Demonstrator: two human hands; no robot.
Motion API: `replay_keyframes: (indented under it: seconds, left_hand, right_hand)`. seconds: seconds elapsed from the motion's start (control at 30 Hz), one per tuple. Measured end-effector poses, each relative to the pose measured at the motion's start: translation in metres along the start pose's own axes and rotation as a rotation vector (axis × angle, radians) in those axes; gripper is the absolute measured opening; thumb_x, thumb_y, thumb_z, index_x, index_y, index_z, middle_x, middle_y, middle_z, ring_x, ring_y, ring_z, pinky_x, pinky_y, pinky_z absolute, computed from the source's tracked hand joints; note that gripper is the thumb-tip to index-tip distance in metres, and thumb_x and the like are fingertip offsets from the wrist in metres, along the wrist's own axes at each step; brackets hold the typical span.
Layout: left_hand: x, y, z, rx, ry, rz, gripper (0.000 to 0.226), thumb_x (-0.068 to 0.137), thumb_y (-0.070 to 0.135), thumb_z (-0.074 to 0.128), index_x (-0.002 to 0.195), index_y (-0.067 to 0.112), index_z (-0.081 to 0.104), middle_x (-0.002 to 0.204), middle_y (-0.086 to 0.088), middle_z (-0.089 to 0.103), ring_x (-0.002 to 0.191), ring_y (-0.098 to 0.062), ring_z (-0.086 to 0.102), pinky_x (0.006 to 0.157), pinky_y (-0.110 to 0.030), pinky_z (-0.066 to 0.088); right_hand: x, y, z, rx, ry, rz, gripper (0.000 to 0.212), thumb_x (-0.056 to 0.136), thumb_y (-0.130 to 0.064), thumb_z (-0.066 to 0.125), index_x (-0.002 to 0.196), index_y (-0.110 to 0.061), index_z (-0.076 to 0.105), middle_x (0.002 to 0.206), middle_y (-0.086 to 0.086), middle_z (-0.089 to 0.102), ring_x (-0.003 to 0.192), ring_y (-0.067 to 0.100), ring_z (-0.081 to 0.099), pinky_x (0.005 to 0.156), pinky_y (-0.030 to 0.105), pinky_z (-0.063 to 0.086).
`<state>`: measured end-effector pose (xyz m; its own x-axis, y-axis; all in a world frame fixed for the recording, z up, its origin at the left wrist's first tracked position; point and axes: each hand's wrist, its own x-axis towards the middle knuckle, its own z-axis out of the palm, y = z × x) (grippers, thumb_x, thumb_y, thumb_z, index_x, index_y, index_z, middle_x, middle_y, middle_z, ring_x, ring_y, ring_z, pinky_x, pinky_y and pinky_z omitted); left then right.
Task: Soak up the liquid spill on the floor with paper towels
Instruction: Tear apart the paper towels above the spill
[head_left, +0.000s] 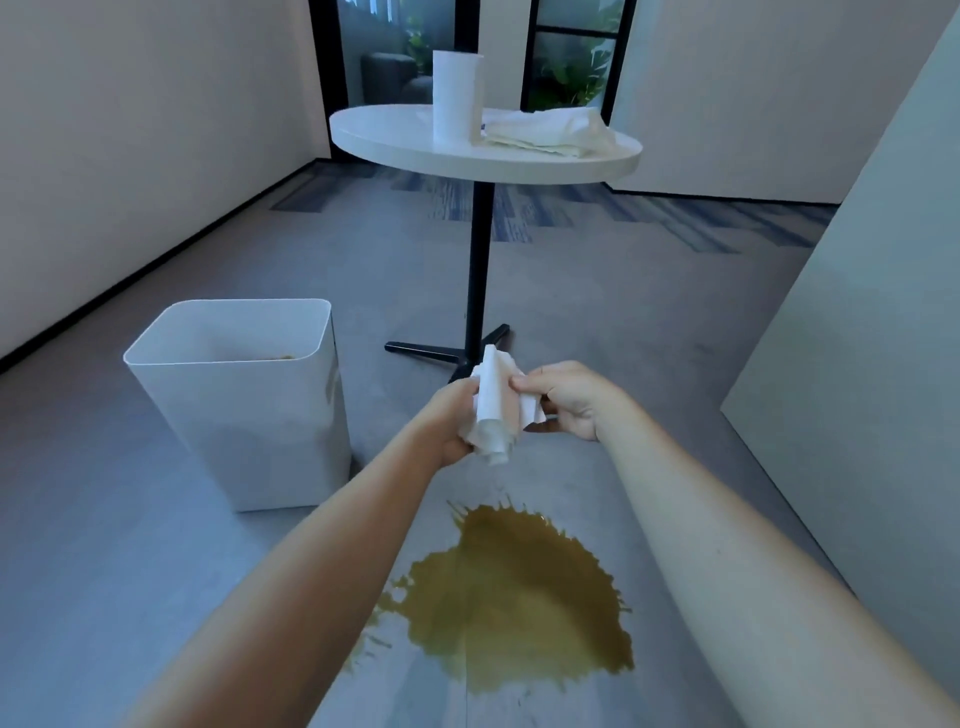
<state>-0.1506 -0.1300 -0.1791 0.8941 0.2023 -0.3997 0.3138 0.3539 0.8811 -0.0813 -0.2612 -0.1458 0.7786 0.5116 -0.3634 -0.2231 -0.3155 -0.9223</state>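
Both hands at frame centre, above floor. Left hand grips crumpled white paper towel, fingers curled round lower bunch. Right hand pinches towel's right edge between thumb and fingers. Brown liquid spill on grey floor, lower centre, below hands, untouched by towel. White waste bin stands left of centre, near spill. Round white table at upper centre carries upright paper towel roll and loose paper towels beside it.
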Motion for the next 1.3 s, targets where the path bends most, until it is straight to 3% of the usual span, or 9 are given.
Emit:
replay_keyframes:
  seconds: [0.17,0.3,0.43,0.77,0.97,1.03,1.17,1.23,1.3]
  left_hand:
    - [0.003,-0.009,-0.008,-0.100,-0.129,-0.066,0.075,0.081,0.074,0.042,0.117,0.012,0.065,0.098,-0.010,0.068,0.078,-0.027,0.065,0.072,-0.034,0.050]
    - [-0.001,-0.011,-0.011,0.029,-0.186,-0.048,0.059,0.080,0.056,0.064,0.119,0.011,0.065,0.111,-0.011,0.069,0.097,-0.028,0.067,0.090,-0.042,0.052]
    - [-0.001,-0.018,-0.014,0.097,-0.077,-0.100,0.034,0.084,0.022,0.069,0.113,0.006,0.061,0.092,-0.010,0.072,0.081,-0.025,0.069,0.074,-0.038,0.057]
    - [0.016,-0.031,-0.054,0.149,0.331,-0.163,0.060,0.063,0.012,0.068,0.121,0.009,0.051,0.115,-0.014,0.059,0.101,-0.035,0.061,0.079,-0.040,0.054]
    - [0.016,-0.030,-0.046,0.127,0.301,-0.186,0.036,0.072,0.006,0.051,0.108,0.004,0.052,0.106,-0.012,0.058,0.088,-0.026,0.052,0.076,-0.038,0.045]
    - [0.008,-0.026,-0.034,0.062,0.280,-0.186,0.017,0.084,0.019,0.050,0.096,0.008,0.053,0.094,-0.011,0.060,0.082,-0.027,0.057,0.072,-0.034,0.047]
    - [0.002,-0.018,-0.021,0.037,0.066,-0.225,0.070,0.066,0.073,0.062,0.095,0.010,0.070,0.090,-0.009,0.070,0.074,-0.028,0.066,0.068,-0.032,0.053]
    - [0.002,-0.018,-0.017,0.219,0.056,-0.220,0.097,0.052,0.077,0.071,0.120,0.011,0.055,0.110,-0.013,0.065,0.072,-0.027,0.067,0.055,-0.028,0.053]
    - [0.001,-0.020,-0.013,0.390,0.084,-0.183,0.087,0.059,0.069,0.075,0.116,0.013,0.040,0.094,-0.010,0.062,0.050,-0.016,0.061,0.042,-0.018,0.042]
  right_hand:
    - [0.001,0.006,0.007,-0.041,0.078,-0.005,0.013,0.089,-0.009,0.065,0.078,-0.009,0.057,0.080,0.007,0.062,0.067,0.018,0.058,0.061,0.031,0.053]
    - [-0.001,0.005,0.009,-0.037,0.054,-0.009,0.018,0.092,-0.012,0.061,0.074,-0.010,0.058,0.072,0.006,0.060,0.062,0.017,0.056,0.065,0.032,0.051]
    - [0.002,0.007,0.012,-0.032,0.094,0.003,0.020,0.096,-0.010,0.053,0.076,-0.010,0.055,0.078,0.007,0.059,0.068,0.019,0.057,0.062,0.031,0.052]
    - [0.017,0.030,-0.024,-0.095,0.470,0.039,0.011,0.088,-0.007,0.054,0.098,-0.002,0.058,0.105,0.014,0.060,0.095,0.029,0.061,0.082,0.045,0.057]
    - [0.008,0.033,-0.032,-0.072,0.436,0.078,0.030,0.081,0.012,0.036,0.066,-0.013,0.042,0.069,0.005,0.035,0.064,0.022,0.033,0.058,0.024,0.043]
    - [0.006,0.028,-0.028,-0.022,0.358,0.067,0.036,0.078,0.017,0.028,0.074,-0.013,0.046,0.072,0.005,0.039,0.069,0.025,0.036,0.058,0.026,0.044]
    - [0.003,0.018,-0.011,0.048,0.297,0.053,0.035,0.088,0.011,0.031,0.096,-0.014,0.054,0.079,0.006,0.053,0.073,0.023,0.052,0.070,0.034,0.047]
    - [0.003,0.013,-0.002,0.101,0.295,0.058,0.034,0.089,0.009,0.029,0.099,-0.012,0.055,0.077,0.007,0.054,0.068,0.023,0.053,0.062,0.031,0.048]
    - [0.001,0.008,0.004,0.145,0.277,0.057,0.032,0.089,0.010,0.029,0.094,-0.010,0.054,0.076,0.008,0.054,0.061,0.022,0.053,0.054,0.028,0.046]
